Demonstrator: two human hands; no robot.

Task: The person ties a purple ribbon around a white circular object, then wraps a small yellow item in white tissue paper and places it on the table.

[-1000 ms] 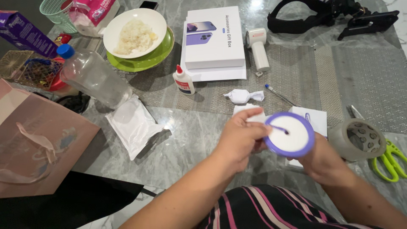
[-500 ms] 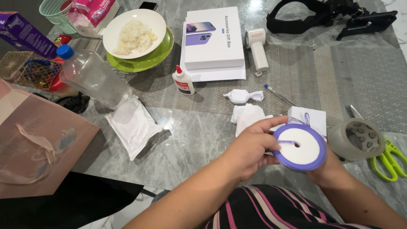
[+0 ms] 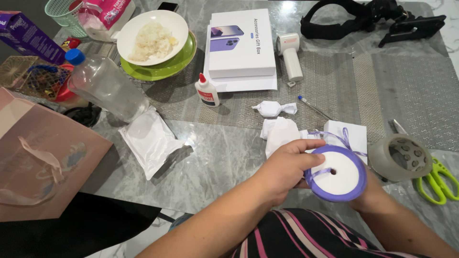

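Ribbon spool (image 3: 338, 174), round and white with a purple edge, up off the grey table (image 3: 224, 157) at the near right. Left hand (image 3: 282, 169) curled on the spool's left side, thumb across the white face, pinching a loose purple ribbon end (image 3: 316, 172). Right hand (image 3: 368, 193) mostly hidden behind the spool, cupping it from the back; cannot tell how its fingers sit. More thin purple ribbon (image 3: 342, 138) trailing from the top of the spool over a small white box (image 3: 351, 131) just behind.

Crumpled white tissue (image 3: 279, 131) just left of that box. Clear tape roll (image 3: 400, 156) to the right of the spool, with green scissors (image 3: 437, 181) beside it at the far right edge. Blue pen (image 3: 314, 106) and a small white wrapped candy (image 3: 274, 108) farther back on the woven mat. Glue bottle (image 3: 206, 91) with a red tip left of them, big white flat box (image 3: 241, 45) behind it. Plate of rice (image 3: 152, 37) on a green plate at the far left. Clear plastic bottle (image 3: 105, 85) with a blue cap lying on its side at the left, a white packet (image 3: 150, 139) near it, and a pink paper bag (image 3: 43, 157) at the near left.
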